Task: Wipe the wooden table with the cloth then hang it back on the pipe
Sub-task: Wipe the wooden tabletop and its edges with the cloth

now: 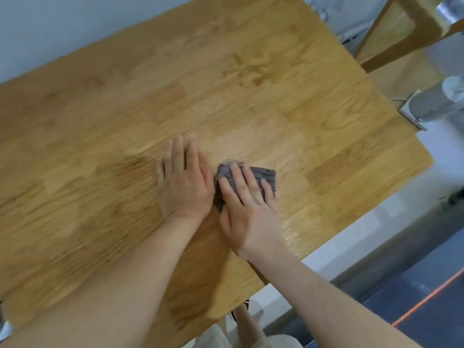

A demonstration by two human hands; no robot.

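The wooden table (226, 84) fills most of the view, its grain a light oak colour. A folded grey cloth (266, 175) lies on it near the front right part. My right hand (247, 209) presses flat on the cloth, fingers spread over it. My left hand (184, 183) lies palm down on the bare wood just left of the cloth, fingers together, its edge touching the cloth's left side. A damp sheen shows on the wood around the cloth.
A wooden chair (406, 28) stands at the table's far right corner. A grey pipe (437, 104) with a bracket runs along the right, beyond the table's edge. Dark floor with an orange line (426, 300) lies at the lower right.
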